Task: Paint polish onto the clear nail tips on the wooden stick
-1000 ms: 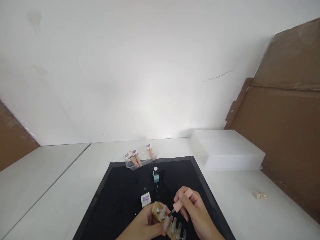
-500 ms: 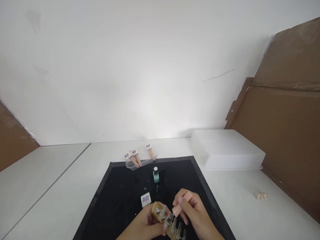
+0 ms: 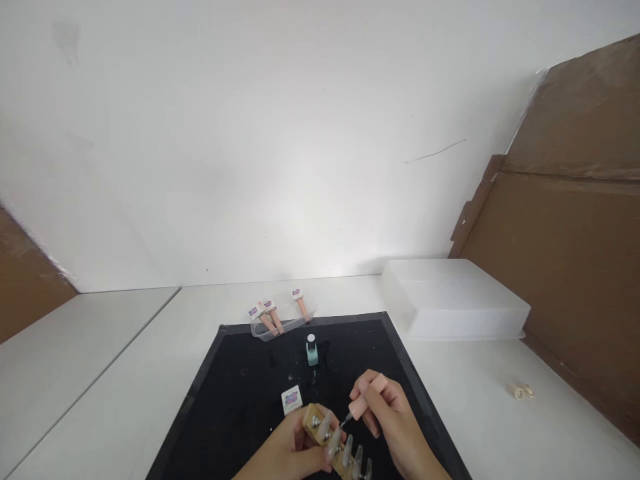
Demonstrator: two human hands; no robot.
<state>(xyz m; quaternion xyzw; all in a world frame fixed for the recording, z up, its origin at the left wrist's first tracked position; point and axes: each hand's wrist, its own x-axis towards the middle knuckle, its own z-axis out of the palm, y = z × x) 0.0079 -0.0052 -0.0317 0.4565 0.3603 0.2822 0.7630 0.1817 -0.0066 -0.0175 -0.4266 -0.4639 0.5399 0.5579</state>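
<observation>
My left hand [image 3: 287, 450] is closed round a wooden holder [image 3: 320, 433] that carries several clear false nail tips [image 3: 345, 453], low on the black mat [image 3: 240, 393]. My right hand [image 3: 395, 423] pinches a pink-handled polish brush [image 3: 365, 397]; its dark tip touches a nail tip near the holder's far end. An open mint polish bottle [image 3: 311, 352] stands upright on the mat beyond my hands. A small white square piece with a purple print [image 3: 292, 399] lies just left of the holder.
A clear tray [image 3: 283, 320] with three pink-handled brushes sits at the mat's far edge. A white plastic box [image 3: 453, 300] stands at the right, brown cardboard [image 3: 575, 267] behind it. Two small pale rings [image 3: 521, 392] lie on the white table [image 3: 100, 373].
My right hand drew the brush back up and to the right along the nail tip after dipping lower half a second ago. The left hand and holder stayed put.
</observation>
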